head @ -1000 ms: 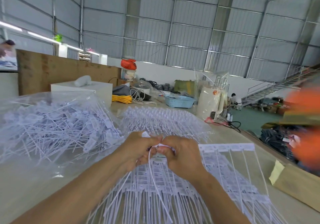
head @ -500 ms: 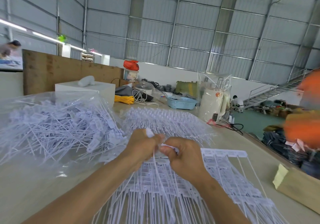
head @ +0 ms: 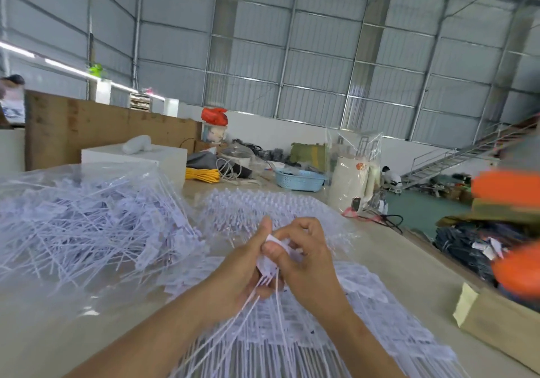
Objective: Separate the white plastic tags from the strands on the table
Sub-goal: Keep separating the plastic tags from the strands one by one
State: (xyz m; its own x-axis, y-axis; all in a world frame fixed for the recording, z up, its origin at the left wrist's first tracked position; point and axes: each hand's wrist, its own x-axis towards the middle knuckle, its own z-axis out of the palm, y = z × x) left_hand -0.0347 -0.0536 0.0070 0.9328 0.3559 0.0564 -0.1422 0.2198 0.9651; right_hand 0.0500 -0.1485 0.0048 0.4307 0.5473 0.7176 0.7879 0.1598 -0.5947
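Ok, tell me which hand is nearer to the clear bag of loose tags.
Left. The left hand sits just right of the clear bag; the right hand is farther right, on the far side of the left hand.

white plastic tags [head: 270, 262] bunched upright, thin strands [head: 257, 313] trailing down to table

Our left hand [head: 242, 263] and right hand [head: 304, 257] pinched white plastic tags [head: 270, 262] together above the strands [head: 292, 339] spread across the table [head: 409, 272].
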